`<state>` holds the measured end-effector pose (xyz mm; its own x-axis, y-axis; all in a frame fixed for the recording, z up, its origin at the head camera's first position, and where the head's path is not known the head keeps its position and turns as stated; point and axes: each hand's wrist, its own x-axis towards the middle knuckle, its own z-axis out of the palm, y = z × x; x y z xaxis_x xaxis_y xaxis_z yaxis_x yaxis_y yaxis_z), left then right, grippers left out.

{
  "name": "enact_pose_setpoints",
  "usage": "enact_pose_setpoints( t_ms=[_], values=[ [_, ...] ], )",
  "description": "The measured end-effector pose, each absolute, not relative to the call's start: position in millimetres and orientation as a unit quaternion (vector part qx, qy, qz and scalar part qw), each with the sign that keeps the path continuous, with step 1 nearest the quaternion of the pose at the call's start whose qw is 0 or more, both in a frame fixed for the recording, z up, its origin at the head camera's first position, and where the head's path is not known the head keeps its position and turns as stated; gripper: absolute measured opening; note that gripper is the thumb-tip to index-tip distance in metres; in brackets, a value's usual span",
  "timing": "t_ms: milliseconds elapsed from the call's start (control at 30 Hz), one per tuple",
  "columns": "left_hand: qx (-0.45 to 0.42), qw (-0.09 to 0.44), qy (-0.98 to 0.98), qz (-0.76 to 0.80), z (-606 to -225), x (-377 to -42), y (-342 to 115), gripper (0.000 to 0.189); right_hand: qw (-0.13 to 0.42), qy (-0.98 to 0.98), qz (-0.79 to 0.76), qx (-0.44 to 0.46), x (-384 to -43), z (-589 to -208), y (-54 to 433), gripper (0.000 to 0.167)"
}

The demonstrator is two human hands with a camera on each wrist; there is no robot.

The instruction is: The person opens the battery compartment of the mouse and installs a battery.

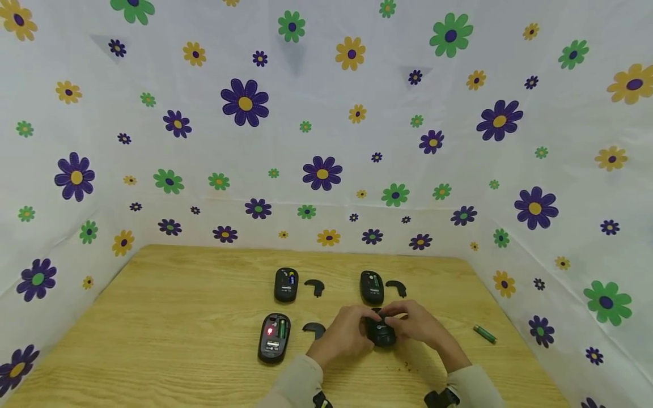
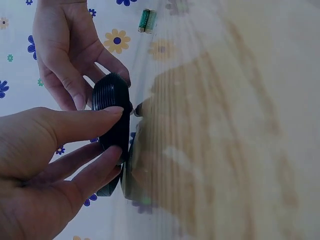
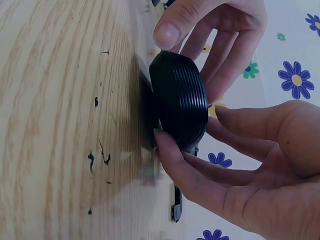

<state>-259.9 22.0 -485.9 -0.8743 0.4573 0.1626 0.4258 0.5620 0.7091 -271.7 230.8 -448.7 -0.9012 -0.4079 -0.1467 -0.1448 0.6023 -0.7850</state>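
A black computer mouse lies low over the wooden table with its underside facing up. My left hand grips its left side, thumb and fingertips against the ribbed edge in the left wrist view. From the other side my right hand holds the same mouse, its fingers around the ribbed edge in the right wrist view. Both hands' fingertips meet over the underside, covering much of it. Just behind lies another upturned mouse, its battery bay uncovered, with a curved black battery cover beside it.
Two more upturned mice lie left: one at the back, one nearer with a glowing red light. Near them are a curved cover and another beside my left hand. A green battery lies at right. Flowered curtain surrounds the table.
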Motion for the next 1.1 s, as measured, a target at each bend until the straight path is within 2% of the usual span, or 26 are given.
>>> enact_pose_setpoints(
  t_ms=[333,567,833,1100],
  values=[
    [0.254,0.022,0.885,0.39,-484.5,-263.0,17.2,0.055,0.16,0.872,-0.441,-0.138,-271.1,-448.5,224.4,0.031],
    [0.267,0.034,0.857,0.439,-479.0,-269.2,12.1,0.042,0.134,0.887,-0.407,-0.17,-274.6,-446.2,223.9,0.049],
    [0.261,0.031,0.838,0.478,-475.1,-272.0,5.0,0.031,0.123,0.888,-0.393,-0.203,-275.4,-442.6,224.4,0.038],
    [0.248,0.031,0.838,0.485,-470.8,-271.9,-1.5,0.028,0.134,0.877,-0.393,-0.24,-275.3,-437.0,221.8,0.043]
  ],
)
